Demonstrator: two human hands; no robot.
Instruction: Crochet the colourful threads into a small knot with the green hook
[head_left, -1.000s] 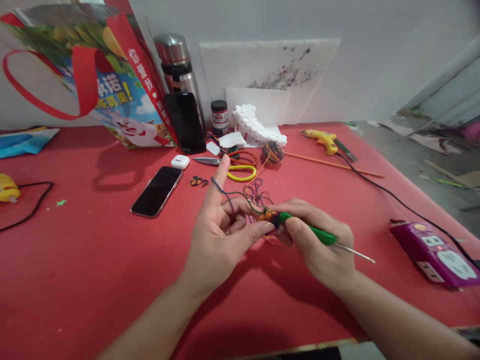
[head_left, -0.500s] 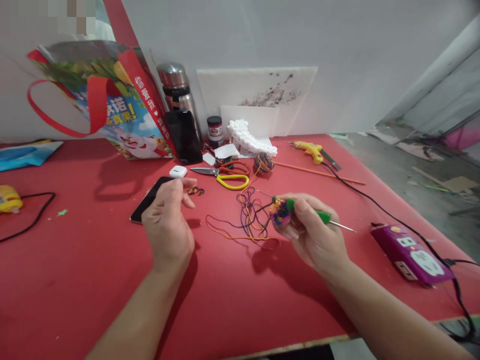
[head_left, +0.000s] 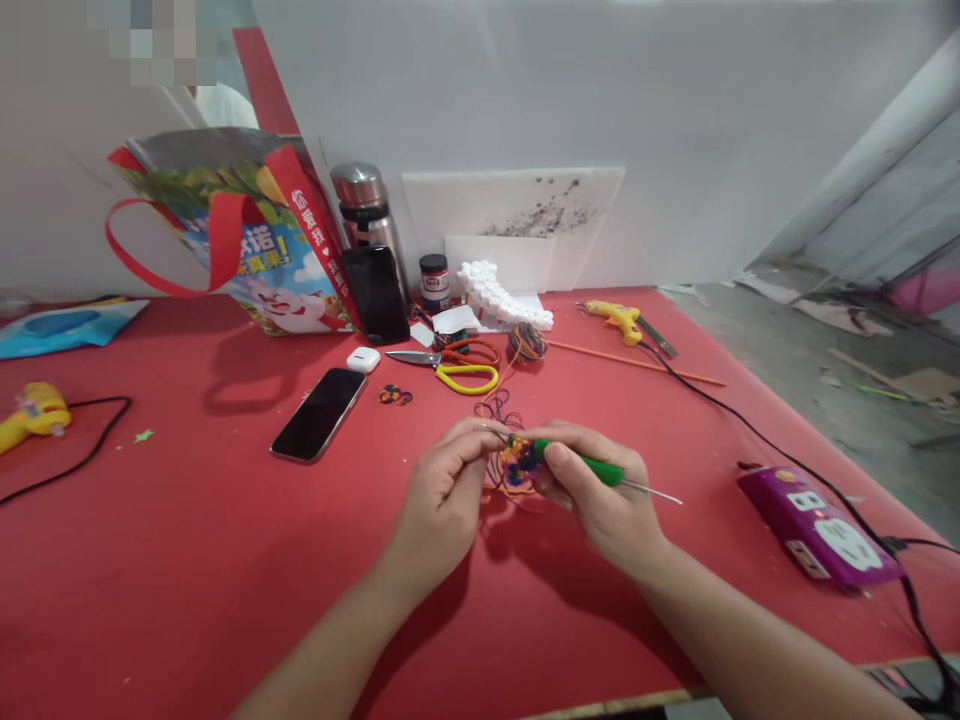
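My right hand (head_left: 611,500) is closed around the green handle of a crochet hook (head_left: 600,470), whose thin metal end points to the lower right. A small multicoloured crochet piece (head_left: 517,465) hangs at the hook's other end, by the right fingertips. My left hand (head_left: 446,495) is bent, its thumb and fingers pinched at the left edge of that piece; the exact grip is partly hidden. Loose yarn (head_left: 501,408) lies tangled behind and below the hands, running from a yarn ball (head_left: 528,343).
Beyond the hands lie scissors (head_left: 465,377), an earbud case (head_left: 363,360) and a small crocheted scrap (head_left: 395,395). A phone (head_left: 319,415) rests at the left. Yellow glue guns (head_left: 615,320) sit on both sides. A purple power strip (head_left: 821,525) with black cable lies at the right.
My left hand has moved right from above the phone to the crochet piece. My right hand has shifted left with hook and piece. The view has tilted slightly upward.
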